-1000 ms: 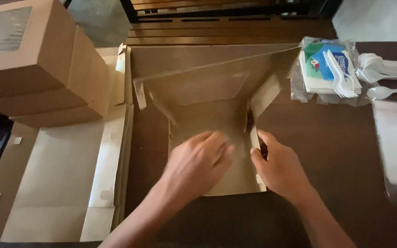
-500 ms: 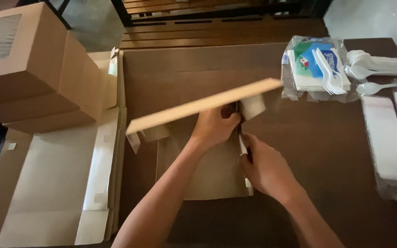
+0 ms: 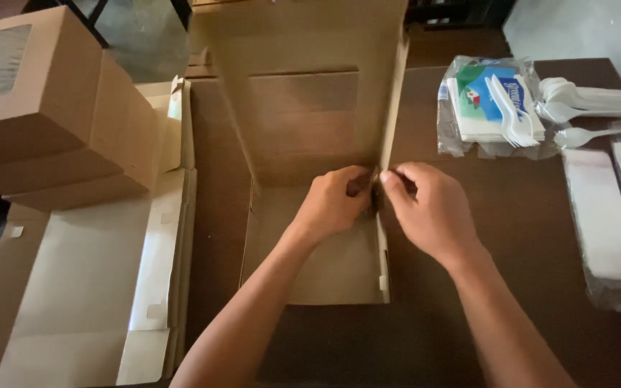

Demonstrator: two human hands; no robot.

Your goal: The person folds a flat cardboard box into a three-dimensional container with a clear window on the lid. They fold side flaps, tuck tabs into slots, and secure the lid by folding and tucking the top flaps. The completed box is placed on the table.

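The lid panel, half-raised a moment ago, now stands upright beyond the hands. Left hand (image 3: pixel 336 205) and right hand (image 3: pixel 429 208) meet at the cardboard box (image 3: pixel 318 266)'s far right corner — both pinching its side flap (image 3: pixel 382 237) together.

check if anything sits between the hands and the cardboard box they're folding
Nothing visible does. The left hand and right hand already pinch the rear right corner of the cardboard box, fingers on the side wall. The napkin pack and plastic spoons lie apart to the right.
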